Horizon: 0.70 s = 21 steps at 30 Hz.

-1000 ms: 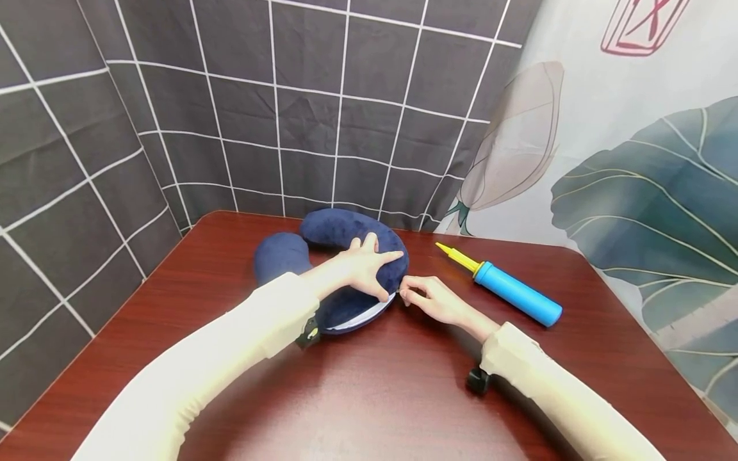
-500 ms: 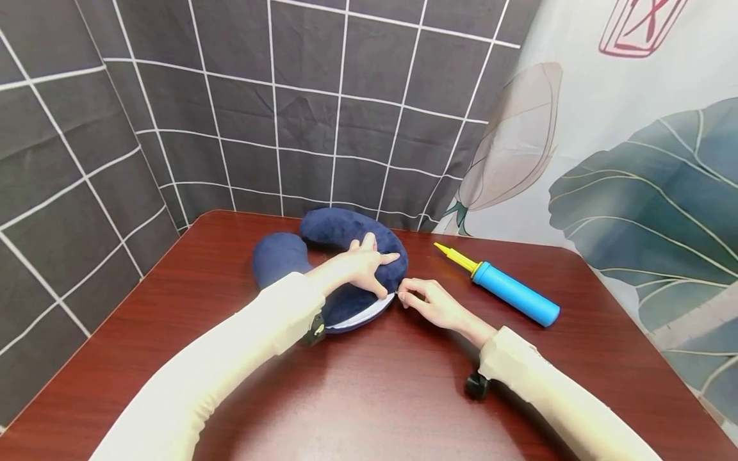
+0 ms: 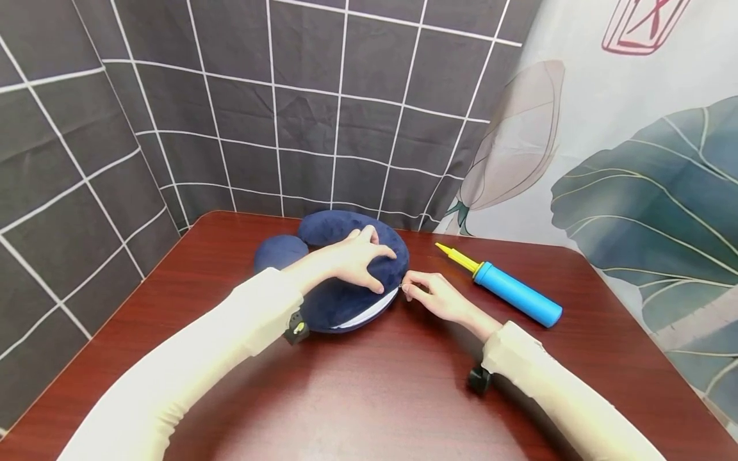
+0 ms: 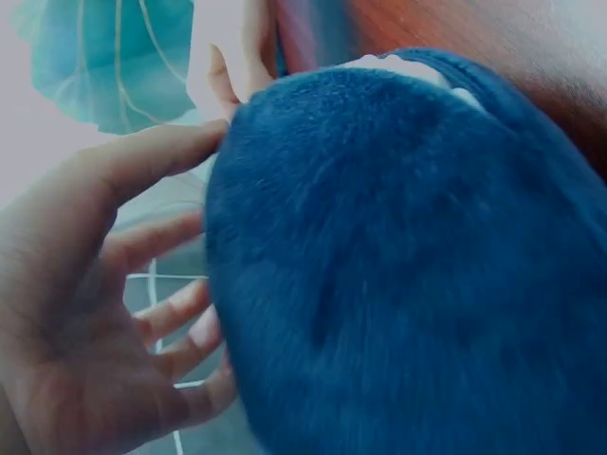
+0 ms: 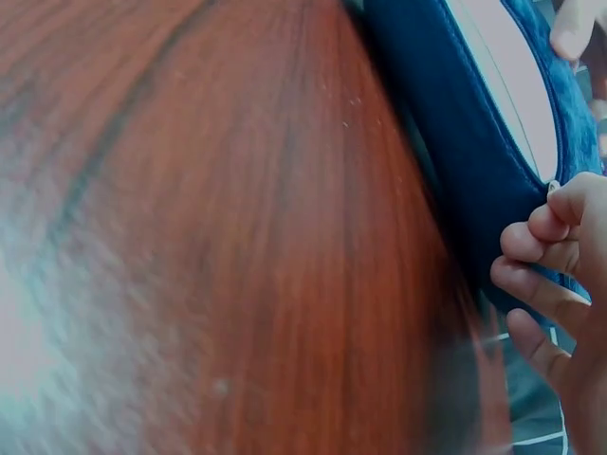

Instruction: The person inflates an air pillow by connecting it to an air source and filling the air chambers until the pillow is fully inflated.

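Observation:
A navy plush U-shaped neck pillow (image 3: 331,307) lies on the table. Its edge zipper gapes, showing a white inner layer (image 5: 517,85). My left hand (image 3: 359,257) rests on top of the pillow, fingers spread; in the left wrist view its thumb touches the plush side. At the right end of the gap, my right hand (image 3: 438,298) pinches the small zipper pull (image 5: 553,190) between thumb and forefinger. The right hand's other fingers lie loosely bent beside the pillow. Part of the pillow is hidden under the left forearm.
To the right lies a blue hand pump (image 3: 516,293) with a yellow nozzle, on the reddish-brown wooden table (image 3: 369,397). A dark gridded curtain (image 3: 305,121) hangs behind the table's far edge, and a leaf-printed cloth (image 3: 651,192) is at the right.
My right hand, still pinching the zipper pull, has shifted slightly right and away from me. My left hand has moved a little left on the pillow, and the pillow's near side has shifted slightly.

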Tool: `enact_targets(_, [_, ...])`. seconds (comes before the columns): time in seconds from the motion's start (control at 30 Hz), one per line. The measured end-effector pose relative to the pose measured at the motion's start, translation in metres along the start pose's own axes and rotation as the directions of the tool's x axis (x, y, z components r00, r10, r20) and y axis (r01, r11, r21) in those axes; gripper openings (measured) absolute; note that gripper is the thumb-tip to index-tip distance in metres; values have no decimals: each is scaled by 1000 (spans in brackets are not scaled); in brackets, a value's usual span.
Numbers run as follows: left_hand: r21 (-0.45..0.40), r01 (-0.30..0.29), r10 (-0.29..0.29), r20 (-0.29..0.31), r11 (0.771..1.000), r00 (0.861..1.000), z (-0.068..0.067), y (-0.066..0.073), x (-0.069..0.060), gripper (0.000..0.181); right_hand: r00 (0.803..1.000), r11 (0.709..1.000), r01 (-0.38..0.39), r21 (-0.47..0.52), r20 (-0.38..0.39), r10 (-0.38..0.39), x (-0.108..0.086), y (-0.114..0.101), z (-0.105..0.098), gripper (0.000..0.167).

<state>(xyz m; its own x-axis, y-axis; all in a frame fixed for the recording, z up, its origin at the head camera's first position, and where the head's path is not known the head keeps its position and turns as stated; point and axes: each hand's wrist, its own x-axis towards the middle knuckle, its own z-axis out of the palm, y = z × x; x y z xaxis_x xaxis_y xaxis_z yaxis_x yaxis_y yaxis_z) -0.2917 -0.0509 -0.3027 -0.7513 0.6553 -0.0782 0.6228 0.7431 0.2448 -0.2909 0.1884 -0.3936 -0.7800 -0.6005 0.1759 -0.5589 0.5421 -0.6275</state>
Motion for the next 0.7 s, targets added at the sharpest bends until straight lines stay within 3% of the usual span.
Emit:
enact_targets(0.13, [-9, -47, 48, 44, 999, 998, -1, 2, -1, 56, 1000, 1000, 4, -19, -1, -4, -2, -2, -5, 17])
enact_targets(0.33, [58, 23, -32, 162, 998, 986, 3, 9, 6, 63, 1000, 1000, 15, -2, 22, -15, -14, -32, -9, 16])
enact_targets(0.47, [55, 38, -47, 171, 998, 984, 6, 10, 7, 64, 999, 1000, 23, 1, 27, -23, -15, -28, -5, 15])
enact_targets(0.7, [43, 45, -51, 144, 998, 988, 12, 10, 6, 66, 999, 999, 36, -8, 17, -36, -14, 2, 5, 15])
